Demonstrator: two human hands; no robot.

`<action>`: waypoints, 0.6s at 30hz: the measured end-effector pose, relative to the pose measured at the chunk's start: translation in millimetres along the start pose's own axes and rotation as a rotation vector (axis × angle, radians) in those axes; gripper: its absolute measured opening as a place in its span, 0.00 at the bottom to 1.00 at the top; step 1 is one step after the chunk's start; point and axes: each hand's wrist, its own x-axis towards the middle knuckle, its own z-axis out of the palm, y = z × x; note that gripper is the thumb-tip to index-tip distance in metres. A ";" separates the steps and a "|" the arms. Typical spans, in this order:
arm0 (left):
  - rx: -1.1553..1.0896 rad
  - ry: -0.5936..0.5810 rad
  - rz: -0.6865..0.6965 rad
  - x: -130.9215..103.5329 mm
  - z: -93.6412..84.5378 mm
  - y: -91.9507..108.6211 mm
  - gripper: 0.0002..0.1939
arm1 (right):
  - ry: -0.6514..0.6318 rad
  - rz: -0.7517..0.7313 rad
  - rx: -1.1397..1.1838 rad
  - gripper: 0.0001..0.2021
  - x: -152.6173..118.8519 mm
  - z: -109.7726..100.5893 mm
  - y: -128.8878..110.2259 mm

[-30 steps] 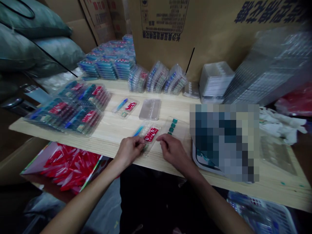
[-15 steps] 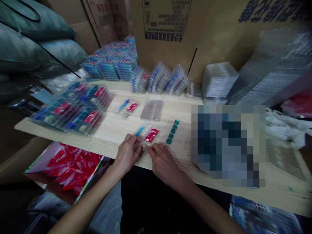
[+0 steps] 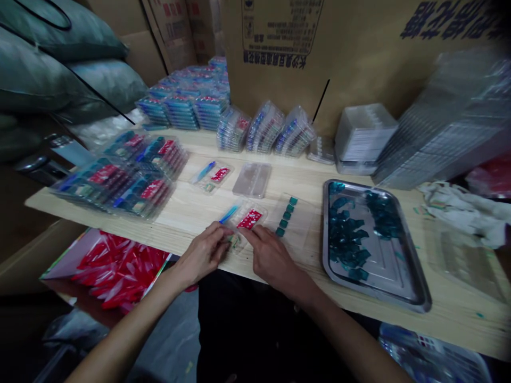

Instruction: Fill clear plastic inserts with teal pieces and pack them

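A small clear plastic tray [image 3: 261, 206] lies at the near side of the table, holding a red card with white spots [image 3: 249, 218] and a light-blue pen-like stick [image 3: 229, 214]. My left hand [image 3: 205, 247] is closed on the tray's left edge, fingers curled by the stick's lower end. My right hand [image 3: 271, 252] lies at the tray's near right side, index finger stretched out to the red card's lower edge, other fingers bent under. Something small and greenish [image 3: 235, 240] shows between the hands. Just right is a clear sheet [image 3: 301, 215] with a row of several green gem-like squares [image 3: 287, 216].
A metal tray [image 3: 389, 266] of loose green pieces stands at right. Behind are another filled tray [image 3: 211, 176], a blank clear one [image 3: 252, 180] and stacked packs [image 3: 265, 127]. Filled packs [image 3: 120, 175] cover the left end, above a box of red pieces [image 3: 67, 260].
My right index finger has moved up from the tray's near edge to the red card. My left hand has shifted slightly left and down. The view has turned a little.
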 end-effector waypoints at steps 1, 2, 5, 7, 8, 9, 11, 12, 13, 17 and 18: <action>-0.028 0.012 -0.028 1.0 0.4 -2.3 0.11 | -0.010 -0.022 -0.023 0.31 1.3 -0.6 0.4; -0.053 0.022 -0.057 2.0 1.4 -4.5 0.11 | -0.027 -0.047 -0.050 0.30 2.3 -1.2 0.2; -0.090 0.044 -0.120 4.9 5.2 -9.6 0.10 | -0.080 -0.113 -0.135 0.25 4.0 -2.9 -1.6; -0.088 0.050 -0.136 6.0 6.8 -10.9 0.08 | -0.108 -0.145 -0.163 0.22 4.6 -4.1 -2.0; -0.083 0.053 -0.138 6.1 7.1 -10.8 0.06 | -0.112 -0.143 -0.161 0.22 5.0 -4.6 -1.8; -0.079 0.057 -0.134 5.9 7.0 -10.5 0.06 | -0.104 -0.123 -0.150 0.23 5.4 -5.2 -1.4; -0.073 0.066 -0.107 4.2 5.8 -9.2 0.04 | -0.054 -0.041 -0.118 0.24 6.4 -6.0 -0.7; -0.072 0.072 -0.084 2.8 5.1 -8.4 0.04 | -0.025 -0.002 -0.106 0.24 6.8 -6.1 -0.6; -0.070 0.077 -0.057 1.2 4.3 -7.7 0.04 | -0.008 0.017 -0.098 0.24 7.1 -6.0 -0.9; -0.004 0.074 0.057 -5.2 3.3 -6.3 0.08 | -0.048 -0.039 -0.120 0.19 7.4 -3.1 -4.4; 0.028 0.072 0.078 -6.0 3.6 -6.1 0.10 | -0.059 -0.042 -0.131 0.19 7.3 -2.0 -5.5</action>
